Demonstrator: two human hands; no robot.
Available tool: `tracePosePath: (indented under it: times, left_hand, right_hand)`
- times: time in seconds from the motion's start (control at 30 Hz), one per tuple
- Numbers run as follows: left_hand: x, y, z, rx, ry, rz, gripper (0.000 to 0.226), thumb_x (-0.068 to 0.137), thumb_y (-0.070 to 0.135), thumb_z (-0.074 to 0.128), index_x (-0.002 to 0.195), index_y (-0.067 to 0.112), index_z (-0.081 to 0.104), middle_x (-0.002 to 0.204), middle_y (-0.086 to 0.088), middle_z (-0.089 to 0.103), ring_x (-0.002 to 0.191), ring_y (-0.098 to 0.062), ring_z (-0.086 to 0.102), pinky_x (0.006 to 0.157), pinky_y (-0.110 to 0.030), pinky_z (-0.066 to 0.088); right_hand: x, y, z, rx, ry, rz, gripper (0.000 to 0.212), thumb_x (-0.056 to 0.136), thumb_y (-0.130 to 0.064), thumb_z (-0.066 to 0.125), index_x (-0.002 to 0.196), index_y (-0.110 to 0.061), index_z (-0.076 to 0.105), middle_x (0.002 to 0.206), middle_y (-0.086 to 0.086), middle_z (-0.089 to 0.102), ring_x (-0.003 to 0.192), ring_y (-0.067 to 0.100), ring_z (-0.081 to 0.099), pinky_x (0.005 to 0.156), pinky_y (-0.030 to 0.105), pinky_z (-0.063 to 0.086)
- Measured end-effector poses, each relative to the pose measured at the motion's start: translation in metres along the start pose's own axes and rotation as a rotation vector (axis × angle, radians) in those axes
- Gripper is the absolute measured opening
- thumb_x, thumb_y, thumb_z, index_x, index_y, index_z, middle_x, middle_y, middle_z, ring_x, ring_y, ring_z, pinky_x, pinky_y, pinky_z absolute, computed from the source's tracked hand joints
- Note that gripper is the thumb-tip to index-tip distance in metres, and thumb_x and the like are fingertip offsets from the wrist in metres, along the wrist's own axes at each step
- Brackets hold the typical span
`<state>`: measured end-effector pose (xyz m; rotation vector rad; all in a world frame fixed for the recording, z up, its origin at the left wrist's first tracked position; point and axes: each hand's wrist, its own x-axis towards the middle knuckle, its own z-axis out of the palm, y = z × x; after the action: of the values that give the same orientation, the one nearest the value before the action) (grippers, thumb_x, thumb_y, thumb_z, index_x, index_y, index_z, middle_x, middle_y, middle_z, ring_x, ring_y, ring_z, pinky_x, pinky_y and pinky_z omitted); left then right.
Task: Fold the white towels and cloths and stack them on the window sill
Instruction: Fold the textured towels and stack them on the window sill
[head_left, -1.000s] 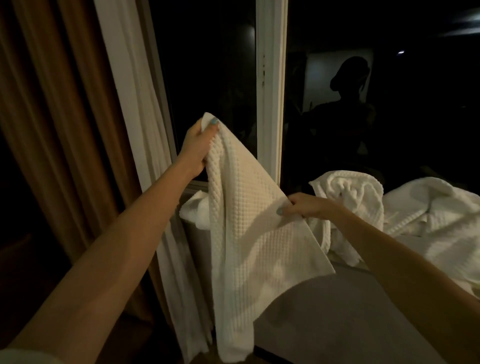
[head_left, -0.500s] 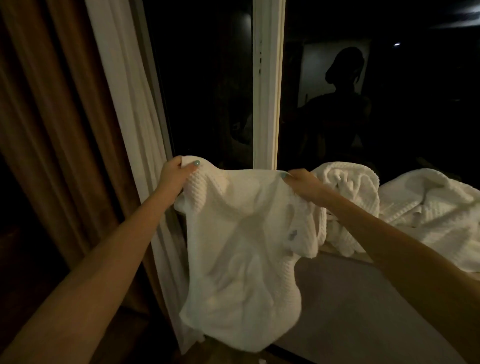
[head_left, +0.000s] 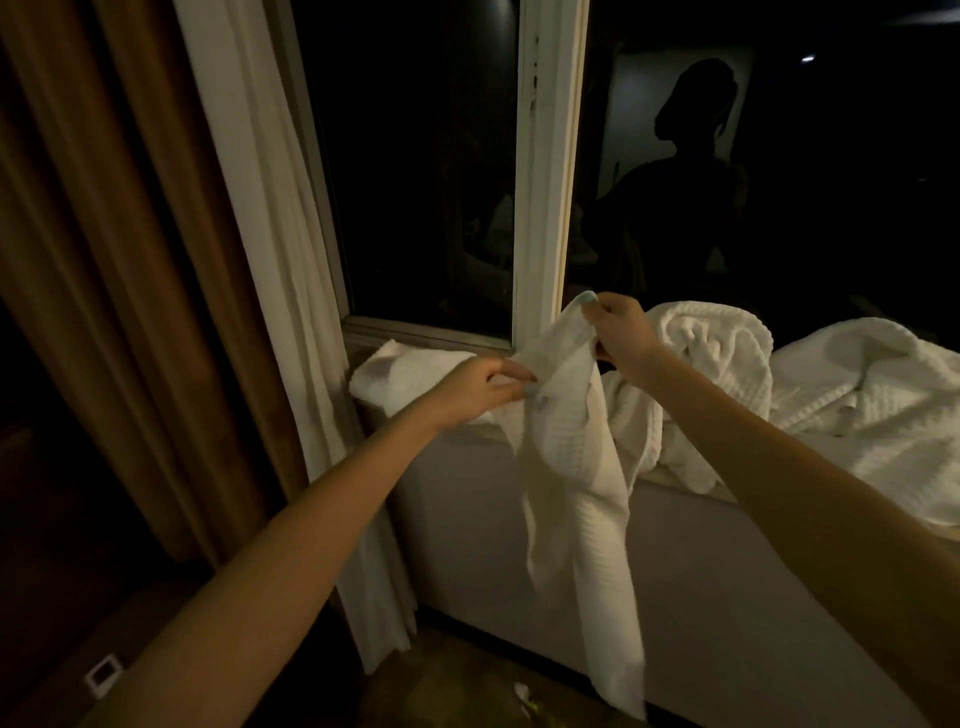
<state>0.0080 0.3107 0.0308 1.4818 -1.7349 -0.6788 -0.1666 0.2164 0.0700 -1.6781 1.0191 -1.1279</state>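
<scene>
Evidently little is done: a cloth (head_left: 571, 467), pinched by left grip (head_left: 483, 387) and right grip (head_left: 615, 330), hangs before the sill (head_left: 485, 423); one towel (head_left: 410, 374) lies folded there, and a pile (head_left: 779, 395) is judged still unfolded.

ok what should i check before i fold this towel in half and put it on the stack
1. Right hand pinches the towel at its top: ok
2. Left hand pinches the towel's edge lower down: ok
3. Towel spread flat for the fold: not ok, it hangs bunched in a narrow strip
4. Towel's bottom end off the floor: cannot tell
5. Stacking spot ready: ok, a folded cloth lies at the left end of the window sill
6. Unfolded pile apart from that spot: cannot tell, the towel hides the gap
</scene>
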Motion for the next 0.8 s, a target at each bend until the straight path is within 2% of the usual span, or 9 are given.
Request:
tracePosePath:
  times: [0.07,0.13,0.27,0.33,0.4,0.53,0.6,0.7,0.8]
  left_hand:
    - [0.005,0.002,0.014,0.080,-0.054,0.006,0.035,0.083,0.027,0.073,0.116,0.016,0.066,0.105,0.013,0.053,0.095,-0.002,0.051,0.076,-0.001,0.038]
    - [0.011,-0.001,0.024,0.130,-0.076,0.039,0.035,0.080,0.026,0.076,0.113,0.016,0.067,0.103,0.009,0.048,0.092,-0.006,0.046,0.069,-0.001,0.035]
    - [0.018,-0.006,0.035,0.097,-0.137,0.022,0.039,0.083,0.026,0.073,0.119,0.015,0.064,0.112,0.004,0.049,0.101,-0.011,0.047,0.084,-0.016,0.038]
    - [0.020,-0.001,0.036,-0.002,-0.187,-0.021,0.043,0.085,0.031,0.070,0.124,0.017,0.060,0.113,0.007,0.052,0.100,-0.007,0.050,0.082,-0.011,0.041]
    - [0.025,0.004,0.037,-0.131,-0.207,-0.064,0.035,0.087,0.030,0.068,0.120,0.021,0.061,0.113,0.009,0.055,0.099,-0.004,0.053,0.077,-0.006,0.043]
    - [0.035,0.006,0.044,-0.234,-0.114,-0.081,0.021,0.081,0.030,0.075,0.097,0.023,0.062,0.114,0.001,0.058,0.106,-0.015,0.056,0.091,-0.024,0.047]
    - [0.038,0.003,0.042,-0.248,-0.065,-0.095,0.022,0.079,0.032,0.076,0.092,0.022,0.061,0.113,-0.001,0.059,0.105,-0.018,0.057,0.094,-0.030,0.047]
    - [0.040,-0.005,0.031,-0.274,-0.006,-0.081,0.032,0.076,0.036,0.079,0.097,0.019,0.062,0.117,-0.004,0.060,0.108,-0.019,0.057,0.090,-0.027,0.049]
    - [0.039,-0.012,0.020,-0.318,0.047,-0.068,0.030,0.080,0.027,0.076,0.101,0.011,0.062,0.111,-0.003,0.061,0.101,-0.015,0.057,0.080,-0.016,0.047]
  right_hand:
    - [0.000,0.000,-0.005,-0.015,0.023,0.000,0.039,0.103,-0.021,0.042,0.065,-0.013,0.038,0.059,0.004,0.036,0.043,0.007,0.041,0.042,0.020,0.036]
    - [-0.002,0.001,-0.010,-0.024,0.046,0.006,0.037,0.103,-0.021,0.041,0.067,-0.012,0.040,0.061,0.005,0.037,0.046,0.008,0.043,0.039,0.016,0.037]
    - [-0.007,0.005,-0.026,-0.002,0.059,0.038,0.032,0.103,-0.023,0.041,0.089,0.003,0.054,0.071,0.011,0.043,0.060,0.022,0.046,0.049,0.024,0.041]
    - [-0.006,0.008,-0.033,-0.002,0.052,0.046,0.039,0.103,-0.024,0.042,0.103,0.013,0.054,0.076,0.013,0.044,0.065,0.026,0.045,0.054,0.028,0.039]
    - [-0.006,0.007,-0.037,-0.005,0.049,0.038,0.033,0.103,-0.026,0.042,0.098,0.003,0.057,0.069,0.010,0.044,0.060,0.024,0.045,0.051,0.028,0.040]
    - [0.000,0.005,-0.033,0.058,0.038,0.033,0.027,0.102,-0.027,0.043,0.098,-0.004,0.056,0.076,0.012,0.045,0.074,0.029,0.046,0.068,0.039,0.041]
    - [0.004,0.003,-0.026,0.062,0.061,0.038,0.025,0.102,-0.026,0.042,0.098,-0.005,0.055,0.077,0.011,0.045,0.079,0.029,0.046,0.067,0.037,0.041]
    - [0.013,0.001,-0.018,0.058,0.134,0.046,0.028,0.103,-0.025,0.041,0.098,-0.002,0.056,0.075,0.009,0.045,0.072,0.026,0.050,0.060,0.028,0.044]
    - [0.021,0.000,-0.013,0.060,0.177,0.032,0.029,0.103,-0.025,0.040,0.095,-0.001,0.056,0.074,0.010,0.043,0.067,0.022,0.048,0.058,0.027,0.046]
